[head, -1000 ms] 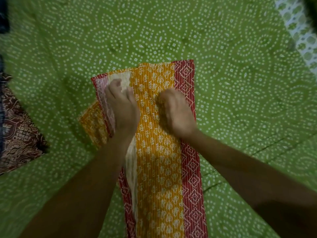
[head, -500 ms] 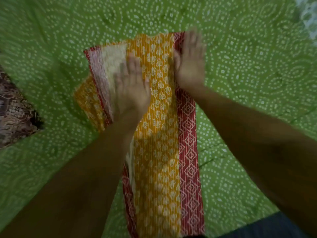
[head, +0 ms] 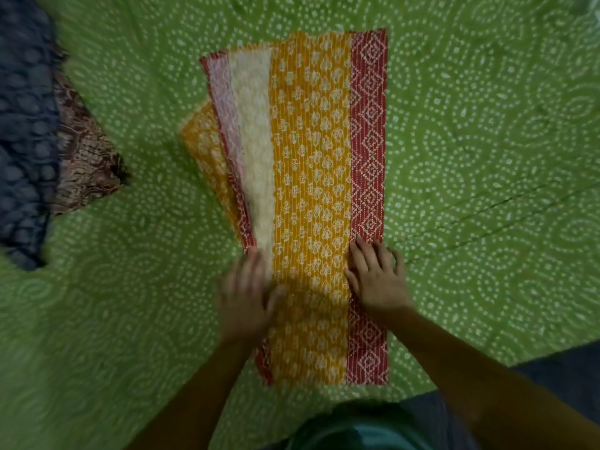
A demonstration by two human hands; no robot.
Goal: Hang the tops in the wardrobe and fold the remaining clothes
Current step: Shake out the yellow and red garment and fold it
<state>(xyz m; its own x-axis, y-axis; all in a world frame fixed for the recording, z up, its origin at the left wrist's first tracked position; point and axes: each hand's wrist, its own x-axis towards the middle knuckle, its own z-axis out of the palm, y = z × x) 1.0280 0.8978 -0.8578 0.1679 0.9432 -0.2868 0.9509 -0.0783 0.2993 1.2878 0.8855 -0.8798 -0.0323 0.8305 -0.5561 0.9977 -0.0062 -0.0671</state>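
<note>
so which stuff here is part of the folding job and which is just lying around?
In the job:
yellow and red cloth, folded into a long strip
left hand, flat on it
right hand, flat on it

Lying about:
blue cloth, far left
brown patterned cloth beside it
green bedsheet underneath

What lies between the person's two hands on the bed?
In the head view, only the orange printed panel of the folded cloth lies between the left hand and right hand.

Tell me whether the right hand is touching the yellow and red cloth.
Touching: the head view shows the right hand lying flat on the yellow and red cloth.
</note>
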